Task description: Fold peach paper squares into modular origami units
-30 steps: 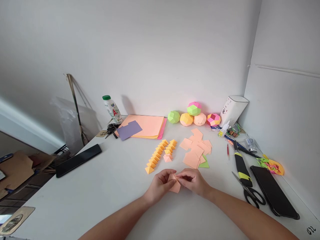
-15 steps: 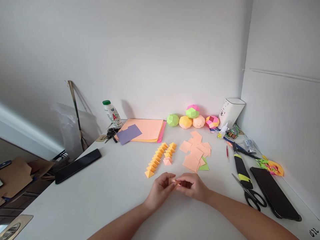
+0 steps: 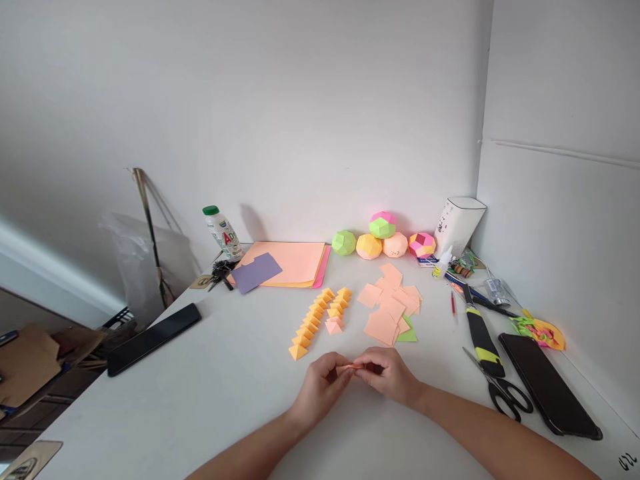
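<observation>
Between my two hands is a small peach paper piece [image 3: 351, 366], mostly covered by the fingers. My left hand [image 3: 320, 385] pinches its left side, and my right hand [image 3: 390, 377] pinches its right side, the fingertips nearly touching. Beyond them stand two rows of folded orange paper pieces [image 3: 309, 323], the shorter one ending in a peach folded piece [image 3: 334, 325]. Loose peach paper squares [image 3: 383, 325] lie overlapping to the right of the rows, with a green paper [image 3: 407, 331] partly under them.
Faceted paper balls [image 3: 369, 247] are grouped by the wall. Paper sheets [image 3: 295, 257], a purple paper [image 3: 257, 272], a bottle [image 3: 223, 233] and a black phone [image 3: 154, 339] are at left. Scissors [image 3: 500, 390], a cutter [image 3: 483, 340] and another phone [image 3: 549, 385] lie at right.
The peach piece now shows as a thin edge between my fingertips, which have turned it slightly. The camera view has shifted a little.
</observation>
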